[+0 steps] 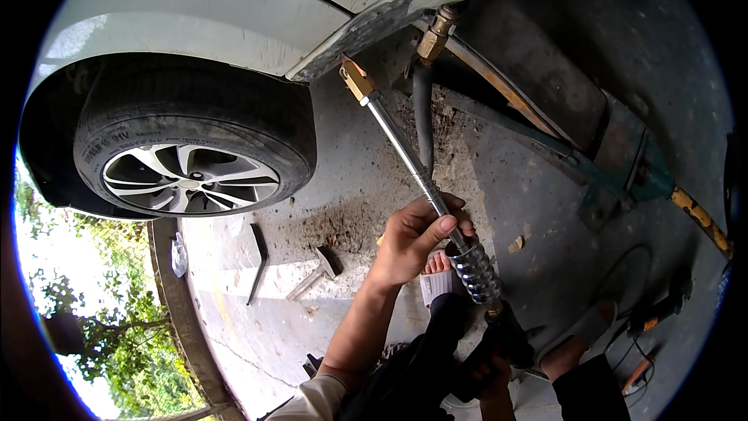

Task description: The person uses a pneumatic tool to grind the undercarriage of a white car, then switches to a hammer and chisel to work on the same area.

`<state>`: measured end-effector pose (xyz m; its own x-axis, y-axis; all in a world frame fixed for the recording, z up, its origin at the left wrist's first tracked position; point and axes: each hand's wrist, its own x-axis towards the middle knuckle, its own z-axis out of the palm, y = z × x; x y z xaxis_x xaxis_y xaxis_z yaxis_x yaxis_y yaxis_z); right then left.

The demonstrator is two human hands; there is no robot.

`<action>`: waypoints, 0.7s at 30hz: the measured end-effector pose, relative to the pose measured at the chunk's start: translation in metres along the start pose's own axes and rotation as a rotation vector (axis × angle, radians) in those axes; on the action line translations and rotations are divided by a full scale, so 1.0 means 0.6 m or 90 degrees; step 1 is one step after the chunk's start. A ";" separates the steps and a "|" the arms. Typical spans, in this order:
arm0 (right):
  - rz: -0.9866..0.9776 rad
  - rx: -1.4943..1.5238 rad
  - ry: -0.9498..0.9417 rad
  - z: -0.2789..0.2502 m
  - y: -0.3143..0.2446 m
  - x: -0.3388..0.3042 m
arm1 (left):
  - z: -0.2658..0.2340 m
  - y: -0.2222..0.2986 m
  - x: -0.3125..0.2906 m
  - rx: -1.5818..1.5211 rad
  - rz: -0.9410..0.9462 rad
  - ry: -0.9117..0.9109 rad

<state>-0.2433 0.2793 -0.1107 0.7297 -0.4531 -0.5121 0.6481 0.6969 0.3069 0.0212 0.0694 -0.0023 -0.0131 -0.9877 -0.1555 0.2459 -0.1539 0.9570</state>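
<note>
A dent puller with a chrome rod (401, 144), a ribbed sliding weight (474, 269) and a brass head runs diagonally up from my body. My left hand (417, 238) is closed round the rod just above the weight, thumb along it. Lower down, my right hand (492, 374) is in shadow at the black handle (506, 335), its fingers wrapped there. The brass head (357, 82) points at a bare grey patch (351, 35) on the white car's lower sill. Its copper tip is at the patch's lower edge; whether it touches, I cannot tell.
A wheel (195, 179) stands left of the patch. A brass fitting (435, 35) with a dark hose and a green-and-rusty jack (615, 156) sit to the right. A hammer (315, 271) and a black bar (257, 261) lie on the floor. My sandalled feet are below.
</note>
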 end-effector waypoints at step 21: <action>0.028 0.039 -0.005 -0.009 0.003 -0.004 | 0.045 0.033 0.052 0.025 -0.078 0.295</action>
<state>-0.2453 0.2846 -0.1133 0.7597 -0.4266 -0.4908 0.6267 0.6817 0.3775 -0.0003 0.0346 0.0183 0.3954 -0.8481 -0.3527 0.2331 -0.2788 0.9316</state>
